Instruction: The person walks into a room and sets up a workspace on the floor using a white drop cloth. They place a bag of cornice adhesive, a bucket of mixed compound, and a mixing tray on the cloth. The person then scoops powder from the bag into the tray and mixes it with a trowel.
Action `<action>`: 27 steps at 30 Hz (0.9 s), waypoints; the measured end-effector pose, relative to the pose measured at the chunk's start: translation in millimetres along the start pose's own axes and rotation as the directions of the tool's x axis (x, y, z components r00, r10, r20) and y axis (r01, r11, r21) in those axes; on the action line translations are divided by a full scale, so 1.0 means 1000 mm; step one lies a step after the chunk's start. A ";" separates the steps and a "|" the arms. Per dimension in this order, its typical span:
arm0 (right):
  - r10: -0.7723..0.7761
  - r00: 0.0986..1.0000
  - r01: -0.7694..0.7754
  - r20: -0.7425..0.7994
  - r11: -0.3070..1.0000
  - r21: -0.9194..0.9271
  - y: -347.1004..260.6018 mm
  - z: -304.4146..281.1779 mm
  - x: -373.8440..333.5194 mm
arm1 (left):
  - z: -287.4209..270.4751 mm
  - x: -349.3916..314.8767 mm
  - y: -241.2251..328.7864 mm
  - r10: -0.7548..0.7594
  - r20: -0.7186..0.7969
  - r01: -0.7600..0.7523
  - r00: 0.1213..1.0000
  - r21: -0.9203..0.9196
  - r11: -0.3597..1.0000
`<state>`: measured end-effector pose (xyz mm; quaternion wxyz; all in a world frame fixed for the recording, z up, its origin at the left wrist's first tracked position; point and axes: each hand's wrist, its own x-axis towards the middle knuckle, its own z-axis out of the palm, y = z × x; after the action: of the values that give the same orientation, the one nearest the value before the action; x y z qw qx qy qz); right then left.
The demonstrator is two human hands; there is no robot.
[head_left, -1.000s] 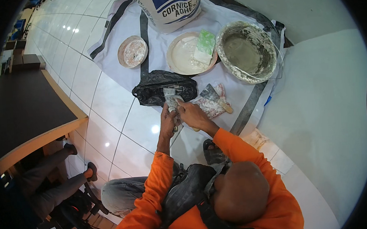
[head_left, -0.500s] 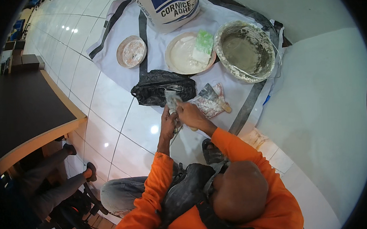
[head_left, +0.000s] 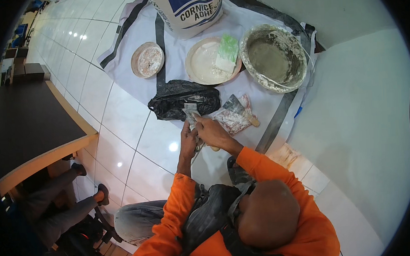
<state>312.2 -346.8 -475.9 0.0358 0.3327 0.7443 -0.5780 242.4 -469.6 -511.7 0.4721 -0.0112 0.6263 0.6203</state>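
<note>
My left hand [head_left: 187, 141] is closed round the lower part of a putty knife [head_left: 190, 109], whose grey, plaster-smeared blade points away from me. Pressed against that blade from the right is my right hand [head_left: 210, 131], its fingers bent; whether a cloth lies under them I cannot tell. Just beyond the blade lies a crumpled black plastic bag [head_left: 180, 94]. Right of my hands, a broad-bladed scraper [head_left: 234, 104] with a wooden handle rests on a white-smeared reddish bag [head_left: 234, 122].
A bucket [head_left: 275, 56] of grey paste, a basin [head_left: 202, 59] with a green-and-white sponge [head_left: 227, 51], a smaller bowl [head_left: 147, 60] and a large sack [head_left: 191, 14] stand on a white sheet [head_left: 123, 44]. A wall [head_left: 359, 98] bounds the right. At left are a desk [head_left: 35, 126] and another person's legs [head_left: 76, 207].
My right fingers have slid slightly back toward me along the blade. The left hand keeps its hold, and the surrounding things stay put apart from a small view shift.
</note>
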 end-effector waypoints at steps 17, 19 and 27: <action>0.316 0.907 -0.420 0.278 0.725 0.545 -0.030 -0.043 -0.007 | 0.004 -0.004 0.017 0.032 -0.015 -0.032 0.999 0.005 0.999; 0.296 0.895 -0.443 0.334 0.683 0.581 -0.036 -0.047 -0.017 | 0.004 -0.003 0.015 0.024 -0.066 -0.027 0.998 -0.037 0.999; 0.103 0.978 -0.124 0.182 0.986 0.108 -0.029 -0.029 -0.023 | -0.005 0.007 0.002 0.238 0.044 -0.242 0.970 0.216 0.946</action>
<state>323.7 -335.0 -432.2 0.1147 0.3239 0.6822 -0.6454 234.2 -468.6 -515.2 0.3968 0.1227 0.6835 0.6002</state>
